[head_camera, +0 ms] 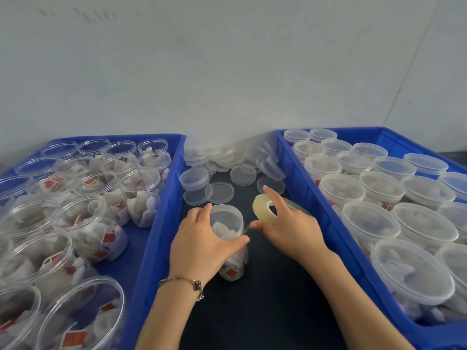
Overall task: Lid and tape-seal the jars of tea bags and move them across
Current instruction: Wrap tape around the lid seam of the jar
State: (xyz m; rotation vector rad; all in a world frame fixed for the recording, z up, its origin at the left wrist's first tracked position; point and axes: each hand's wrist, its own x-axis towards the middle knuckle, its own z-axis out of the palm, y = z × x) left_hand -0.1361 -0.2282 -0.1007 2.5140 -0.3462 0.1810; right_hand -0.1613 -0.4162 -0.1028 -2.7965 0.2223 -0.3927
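A clear lidded jar of tea bags (pixel 228 223) stands on the dark table between two blue crates. My left hand (pixel 202 241) grips it from the left, fingers and thumb curled round its upper wall. My right hand (pixel 288 228) holds a roll of clear tape (pixel 264 209), a finger through its core, just right of the jar. A thin strip of tape runs from the roll toward the jar's rim by my thumbs. The jar's lower part shows a red tag.
The left blue crate (pixel 161 210) holds several open jars of tea bags. The right blue crate (pixel 316 203) holds several lidded jars. Loose clear lids (pixel 227 170) are piled at the back of the table against the grey wall.
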